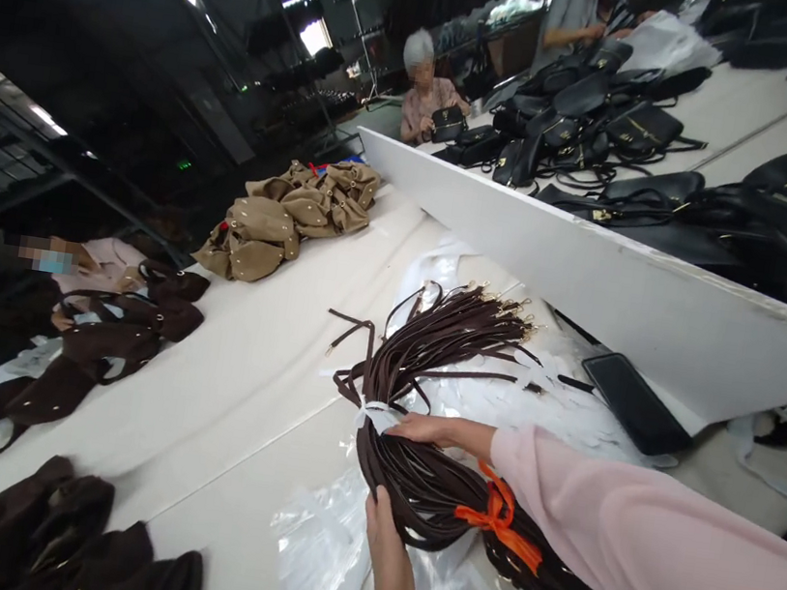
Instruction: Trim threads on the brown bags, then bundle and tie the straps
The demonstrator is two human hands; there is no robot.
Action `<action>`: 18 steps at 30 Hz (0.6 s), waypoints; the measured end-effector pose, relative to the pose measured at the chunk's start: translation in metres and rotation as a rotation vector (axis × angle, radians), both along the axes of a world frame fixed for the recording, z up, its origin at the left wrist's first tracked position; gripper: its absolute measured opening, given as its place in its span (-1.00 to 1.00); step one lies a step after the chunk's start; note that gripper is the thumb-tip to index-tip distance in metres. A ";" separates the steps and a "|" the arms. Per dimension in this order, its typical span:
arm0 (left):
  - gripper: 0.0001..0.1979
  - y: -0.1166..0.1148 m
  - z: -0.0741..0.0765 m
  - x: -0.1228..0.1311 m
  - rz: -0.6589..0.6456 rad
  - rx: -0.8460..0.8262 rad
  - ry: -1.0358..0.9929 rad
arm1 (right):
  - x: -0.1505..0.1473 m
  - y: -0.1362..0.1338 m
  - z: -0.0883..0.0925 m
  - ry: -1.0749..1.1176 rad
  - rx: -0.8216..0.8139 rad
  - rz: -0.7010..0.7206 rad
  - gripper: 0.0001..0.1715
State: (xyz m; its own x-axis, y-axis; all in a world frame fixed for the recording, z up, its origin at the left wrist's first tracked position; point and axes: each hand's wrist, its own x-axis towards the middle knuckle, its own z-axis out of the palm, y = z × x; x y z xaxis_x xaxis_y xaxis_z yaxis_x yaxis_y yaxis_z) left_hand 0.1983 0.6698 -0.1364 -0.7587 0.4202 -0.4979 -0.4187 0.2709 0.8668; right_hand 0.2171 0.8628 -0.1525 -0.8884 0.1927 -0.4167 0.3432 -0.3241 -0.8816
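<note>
A thick bundle of dark brown bag straps (405,468) lies across the table, its metal clips fanned out at the far end. A white plastic tie (376,416) gathers the straps near their middle. Over the top of the bundle reaches my right hand (423,428), its fingers closed at the loose end of that tie. My left hand (389,539) grips the near edge of the straps, with some fingertips hidden by them. An orange ribbon (498,517) is knotted round more brown straps beneath my right forearm.
Clear plastic sheeting (321,549) lies under the straps. A black phone (634,402) rests by a low white divider (590,249). Beyond it are black handbags (572,115). Tan bags (263,228) and dark brown bags (116,334) line the table's left side. Several people work nearby.
</note>
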 end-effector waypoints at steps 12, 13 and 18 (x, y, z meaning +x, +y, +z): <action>-0.47 -0.018 0.068 0.016 -0.010 0.022 0.535 | 0.067 0.020 0.107 0.363 -0.560 0.107 0.01; -0.42 -0.017 0.069 0.017 0.011 0.053 0.501 | 0.080 0.021 0.120 0.417 -0.517 0.080 0.03; -0.33 0.003 0.098 0.056 -0.562 0.466 0.079 | 0.133 0.017 0.161 0.570 -0.215 -0.009 -0.14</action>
State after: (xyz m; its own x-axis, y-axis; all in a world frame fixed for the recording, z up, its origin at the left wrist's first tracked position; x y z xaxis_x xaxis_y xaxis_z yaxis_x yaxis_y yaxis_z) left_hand 0.2544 0.6729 -0.0386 -0.3923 0.9113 -0.1253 -0.2563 0.0226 0.9663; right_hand 0.3500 0.8796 0.0087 -0.9817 0.1658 0.0937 -0.1673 -0.5163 -0.8399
